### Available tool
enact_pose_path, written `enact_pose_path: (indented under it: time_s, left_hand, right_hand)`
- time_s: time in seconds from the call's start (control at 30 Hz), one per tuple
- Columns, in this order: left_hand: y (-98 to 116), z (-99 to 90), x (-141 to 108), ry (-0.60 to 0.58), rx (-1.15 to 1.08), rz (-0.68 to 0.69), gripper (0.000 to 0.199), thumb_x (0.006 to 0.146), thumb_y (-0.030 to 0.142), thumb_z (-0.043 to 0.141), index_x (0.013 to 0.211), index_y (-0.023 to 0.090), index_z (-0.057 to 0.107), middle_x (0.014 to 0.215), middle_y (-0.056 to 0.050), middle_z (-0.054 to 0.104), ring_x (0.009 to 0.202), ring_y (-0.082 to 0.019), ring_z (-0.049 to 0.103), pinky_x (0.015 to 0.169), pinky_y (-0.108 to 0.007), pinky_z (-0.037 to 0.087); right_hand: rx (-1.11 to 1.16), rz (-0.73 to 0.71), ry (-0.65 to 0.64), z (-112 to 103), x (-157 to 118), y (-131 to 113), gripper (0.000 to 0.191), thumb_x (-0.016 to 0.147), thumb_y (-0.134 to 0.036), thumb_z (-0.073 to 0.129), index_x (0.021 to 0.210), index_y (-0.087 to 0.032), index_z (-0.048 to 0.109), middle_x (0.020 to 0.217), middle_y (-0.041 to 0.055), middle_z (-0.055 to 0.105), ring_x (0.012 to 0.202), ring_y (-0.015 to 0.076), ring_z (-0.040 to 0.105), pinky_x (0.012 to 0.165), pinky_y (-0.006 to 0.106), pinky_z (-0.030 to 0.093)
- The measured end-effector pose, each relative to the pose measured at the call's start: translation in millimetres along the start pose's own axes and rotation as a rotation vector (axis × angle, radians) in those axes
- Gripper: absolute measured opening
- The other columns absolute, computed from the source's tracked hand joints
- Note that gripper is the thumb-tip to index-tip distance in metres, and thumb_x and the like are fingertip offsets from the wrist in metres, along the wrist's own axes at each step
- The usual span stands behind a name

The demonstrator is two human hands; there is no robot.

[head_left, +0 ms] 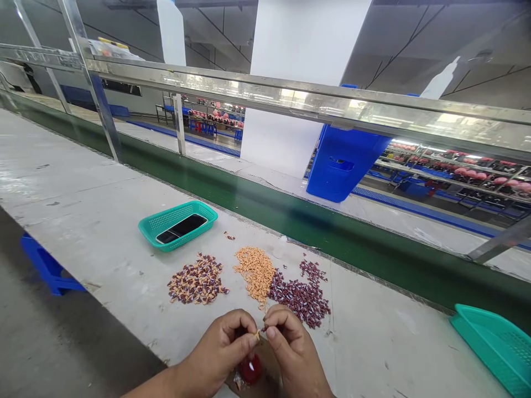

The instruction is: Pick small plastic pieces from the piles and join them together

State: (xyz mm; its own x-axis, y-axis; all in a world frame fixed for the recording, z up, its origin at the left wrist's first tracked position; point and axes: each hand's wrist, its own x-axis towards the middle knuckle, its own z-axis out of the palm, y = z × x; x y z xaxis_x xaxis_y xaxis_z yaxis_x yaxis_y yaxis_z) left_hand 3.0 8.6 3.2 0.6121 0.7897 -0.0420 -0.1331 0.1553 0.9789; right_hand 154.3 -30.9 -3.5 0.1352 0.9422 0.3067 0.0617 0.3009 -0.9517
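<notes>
Pinching tiny orange piece (257,334), left hand (218,354), right hand (294,354)

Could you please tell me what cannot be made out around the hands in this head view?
The small pale piece: the left hand and right hand hide most of it.
The red round thing: the hands hide its upper part.
The brown sheet: the bottom edge of the head view cuts it off.
The mixed pile: its pieces are too small to identify.
</notes>
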Motion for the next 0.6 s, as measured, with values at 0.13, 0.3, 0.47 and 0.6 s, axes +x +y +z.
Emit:
enact_pose_path:
  time_s: [0.13, 0.3, 0.47, 0.6]
  left_hand:
    - [-1.2, 0.1, -0.8, 0.002, 0.049, 0.027, 0.029, 0.077, 0.045, 0.062, 0.072, 0.017, 0.054, 0.066, 0.003, 0.049, 0.061, -0.011, 0.045, 0.058, -0.024, 0.037]
    - [-0.2, 0.5, -1.1, 0.067, 0.155, 0.109, 0.026, 0.078, 0.042, 0.06, 0.07, 0.017, 0.055, 0.067, 0.002, 0.049, 0.062, -0.012, 0.044, 0.061, -0.024, 0.037]
    - [-0.7, 0.8, 0.6, 0.115, 0.288, 0.218, 0.021, 0.08, 0.036, 0.057, 0.069, 0.018, 0.057, 0.069, 0.0, 0.053, 0.067, -0.015, 0.048, 0.065, -0.026, 0.039]
    - [-1.1, 2.2, 1.7, 0.141, 0.335, 0.274, 0.017, 0.081, 0.031, 0.055, 0.068, 0.019, 0.057, 0.069, -0.001, 0.055, 0.067, -0.016, 0.051, 0.066, -0.026, 0.041]
  right_hand:
    - [-0.013, -0.014, 0.002, 0.1, -0.2, -1.0, 0.014, 0.082, -0.033, 0.057, 0.073, -0.022, 0.056, 0.075, -0.0005, 0.052, 0.074, 0.017, 0.05, 0.069, 0.028, 0.041]
    - [-0.031, -0.026, 0.006, 0.4, -0.7, -1.7, 0.014, 0.082, -0.032, 0.057, 0.074, -0.022, 0.057, 0.075, -0.0002, 0.053, 0.074, 0.017, 0.051, 0.07, 0.028, 0.041]
    - [-0.035, -0.002, 0.004, 2.4, -2.4, 0.7, 0.016, 0.082, -0.035, 0.056, 0.074, -0.022, 0.058, 0.075, 0.0003, 0.053, 0.073, 0.0171, 0.051, 0.069, 0.028, 0.042]
    - [-0.016, 0.049, 0.003, 3.4, -3.6, 1.7, 0.018, 0.082, -0.037, 0.057, 0.073, -0.021, 0.057, 0.074, 0.0001, 0.052, 0.071, 0.0169, 0.05, 0.069, 0.029, 0.042]
